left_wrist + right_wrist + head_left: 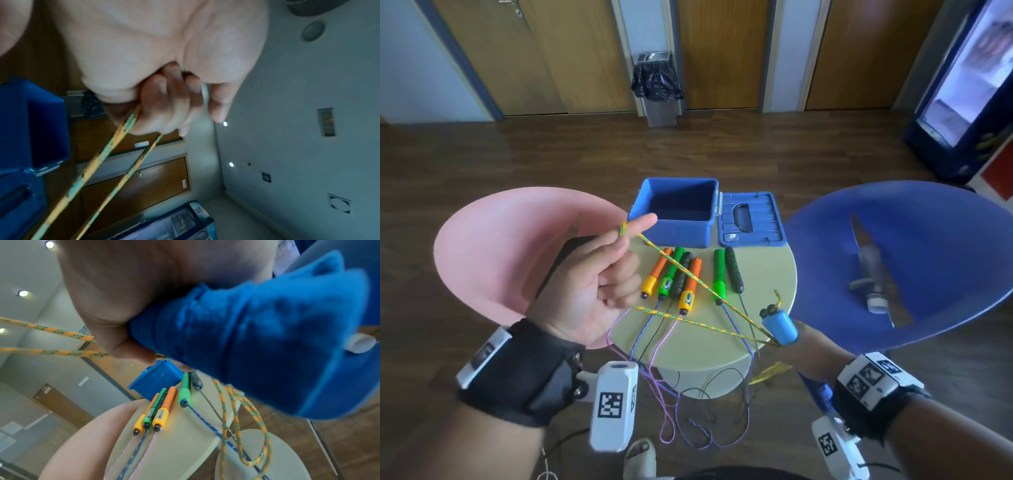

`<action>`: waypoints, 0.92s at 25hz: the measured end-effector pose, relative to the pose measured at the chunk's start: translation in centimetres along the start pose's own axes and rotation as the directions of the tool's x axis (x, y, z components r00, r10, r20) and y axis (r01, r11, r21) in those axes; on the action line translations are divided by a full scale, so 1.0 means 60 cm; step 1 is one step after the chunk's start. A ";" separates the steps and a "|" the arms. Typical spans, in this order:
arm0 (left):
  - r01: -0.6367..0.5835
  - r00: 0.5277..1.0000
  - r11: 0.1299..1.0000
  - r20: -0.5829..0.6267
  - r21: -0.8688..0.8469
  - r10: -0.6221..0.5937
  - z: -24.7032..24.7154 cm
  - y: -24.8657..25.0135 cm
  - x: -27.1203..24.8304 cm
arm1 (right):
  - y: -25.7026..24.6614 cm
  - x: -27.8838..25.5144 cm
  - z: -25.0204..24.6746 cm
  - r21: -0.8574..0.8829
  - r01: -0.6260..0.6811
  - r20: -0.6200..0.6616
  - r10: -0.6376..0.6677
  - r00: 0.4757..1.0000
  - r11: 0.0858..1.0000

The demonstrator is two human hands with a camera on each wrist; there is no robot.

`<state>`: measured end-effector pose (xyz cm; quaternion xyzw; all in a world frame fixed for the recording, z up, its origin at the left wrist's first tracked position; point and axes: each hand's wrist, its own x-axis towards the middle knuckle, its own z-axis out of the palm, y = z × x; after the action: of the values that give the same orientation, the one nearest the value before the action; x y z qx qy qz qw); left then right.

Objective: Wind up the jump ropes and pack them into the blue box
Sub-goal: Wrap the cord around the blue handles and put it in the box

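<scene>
My left hand (619, 263) is raised palm up left of the round table (767, 274), fingers curled, and the yellow-green rope (688, 274) loops round its index and curled fingers (164, 105). Two strands of it (115, 146) run taut across the table to my right hand (811, 342), which grips that rope's blue handles (779, 325) (257, 337) at the table's front right edge. The blue box (674, 209) stands open at the back, its inside bare, lid (751, 219) flat beside it. Orange, green and black handles (674, 277) lie in a row on the table.
Thin purple, blue and black cords (688, 428) hang off the table front and tangle on the floor. A pink chair (500, 240) is at the left, a blue chair (928, 240) at the right. A lined bin (657, 89) stands by the far wall.
</scene>
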<state>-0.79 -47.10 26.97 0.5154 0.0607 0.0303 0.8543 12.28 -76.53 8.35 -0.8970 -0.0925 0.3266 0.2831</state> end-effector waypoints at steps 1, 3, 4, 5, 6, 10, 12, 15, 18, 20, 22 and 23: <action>-0.037 0.999 0.999 0.009 0.019 0.037 0.008 -0.001 0.002 | -0.003 0.000 -0.005 -0.033 -0.002 -0.013 0.001 1.000 0.999; -0.114 0.993 0.992 0.035 0.057 0.112 0.023 -0.002 0.006 | -0.008 0.004 -0.013 -0.068 0.002 -0.011 -0.003 1.000 0.998; -0.140 0.990 0.987 0.045 0.077 0.137 0.028 0.000 0.008 | -0.009 0.005 -0.017 -0.055 0.015 0.023 -0.014 1.000 0.998; -0.156 0.987 0.982 0.058 0.102 0.151 0.032 0.005 0.010 | -0.005 0.006 -0.019 -0.039 0.025 0.078 -0.022 0.997 0.999; -0.160 0.986 0.979 0.076 0.129 0.151 0.032 0.012 0.010 | 0.003 0.007 -0.019 -0.025 0.048 0.141 -0.044 0.989 0.999; -0.109 0.986 0.955 0.152 0.275 0.069 0.027 0.041 0.001 | 0.067 -0.002 0.000 -0.154 -0.022 0.197 0.053 0.979 0.988; -0.109 0.983 0.920 0.178 0.376 0.044 0.031 0.038 -0.006 | 0.098 0.000 0.015 -0.244 -0.079 0.175 0.124 0.977 0.967; -0.116 0.988 0.804 0.149 0.584 0.034 0.038 0.019 -0.013 | 0.092 -0.031 0.008 -0.410 -0.049 0.111 0.104 0.988 0.911; -0.048 0.984 0.633 0.145 0.772 -0.102 0.021 -0.006 -0.022 | 0.069 -0.055 -0.021 -0.538 0.016 -0.006 -0.023 1.000 0.843; 0.120 0.968 0.563 0.030 0.817 -0.249 -0.012 -0.027 -0.029 | 0.050 -0.068 -0.043 -0.547 0.091 -0.066 -0.151 0.986 0.832; 0.240 0.937 0.368 -0.115 0.898 -0.329 -0.051 -0.057 -0.033 | 0.027 -0.084 -0.064 -0.588 0.192 -0.096 -0.304 0.948 0.786; 0.254 0.916 0.187 -0.174 0.949 -0.362 -0.072 -0.076 -0.035 | 0.015 -0.091 -0.072 -0.625 0.234 -0.108 -0.379 0.919 0.745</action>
<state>-3.51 -45.67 21.06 0.9027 0.1303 -0.2077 0.3537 10.80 -81.10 13.48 -0.9432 -0.3052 0.1237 0.0430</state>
